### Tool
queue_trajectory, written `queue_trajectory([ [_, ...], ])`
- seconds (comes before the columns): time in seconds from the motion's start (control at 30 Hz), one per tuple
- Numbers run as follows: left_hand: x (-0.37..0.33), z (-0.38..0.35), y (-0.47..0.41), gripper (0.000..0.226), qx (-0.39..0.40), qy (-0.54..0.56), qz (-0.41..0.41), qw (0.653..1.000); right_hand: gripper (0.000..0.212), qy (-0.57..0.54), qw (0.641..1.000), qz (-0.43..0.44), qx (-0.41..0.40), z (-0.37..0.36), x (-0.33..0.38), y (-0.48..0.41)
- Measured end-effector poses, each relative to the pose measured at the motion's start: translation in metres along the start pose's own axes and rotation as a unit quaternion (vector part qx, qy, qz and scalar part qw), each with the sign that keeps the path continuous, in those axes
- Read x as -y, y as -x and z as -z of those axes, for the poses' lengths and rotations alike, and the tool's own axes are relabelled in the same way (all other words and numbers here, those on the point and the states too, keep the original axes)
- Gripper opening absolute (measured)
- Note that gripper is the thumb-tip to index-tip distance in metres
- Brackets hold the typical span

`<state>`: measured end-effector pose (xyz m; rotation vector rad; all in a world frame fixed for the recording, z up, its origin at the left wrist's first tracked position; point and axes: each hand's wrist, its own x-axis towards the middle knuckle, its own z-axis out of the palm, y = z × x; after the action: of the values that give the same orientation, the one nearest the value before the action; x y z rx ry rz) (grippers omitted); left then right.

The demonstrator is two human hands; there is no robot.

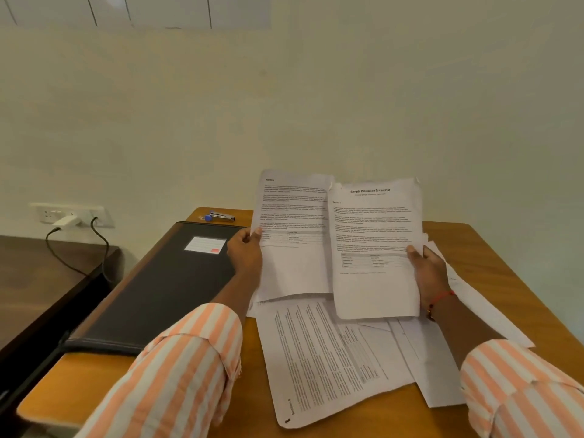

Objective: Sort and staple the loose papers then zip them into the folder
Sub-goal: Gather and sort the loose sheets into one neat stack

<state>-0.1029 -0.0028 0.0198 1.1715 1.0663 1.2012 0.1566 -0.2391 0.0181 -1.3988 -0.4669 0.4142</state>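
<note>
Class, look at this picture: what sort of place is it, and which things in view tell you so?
Probably an office or study desk: a wooden table with printed papers spread over it, a black zip folder and a stapler beside them.

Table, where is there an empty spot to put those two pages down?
Bare wood shows on the table at the far right corner, and at the near left corner in front of the black folder. A small strip lies by the stapler. The middle is crowded with loose papers.

Loose papers (331,352) beside closed folder (158,289)
</note>
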Motion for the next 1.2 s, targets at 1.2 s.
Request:
queue_trajectory([
  [1.2, -0.034, -0.029, 0.022, 0.014, 0.287, -0.621, -0.350, 0.640, 0.026, 0.353, 0.932, 0.030, -0.072, 0.036, -0.015, -0.018],
])
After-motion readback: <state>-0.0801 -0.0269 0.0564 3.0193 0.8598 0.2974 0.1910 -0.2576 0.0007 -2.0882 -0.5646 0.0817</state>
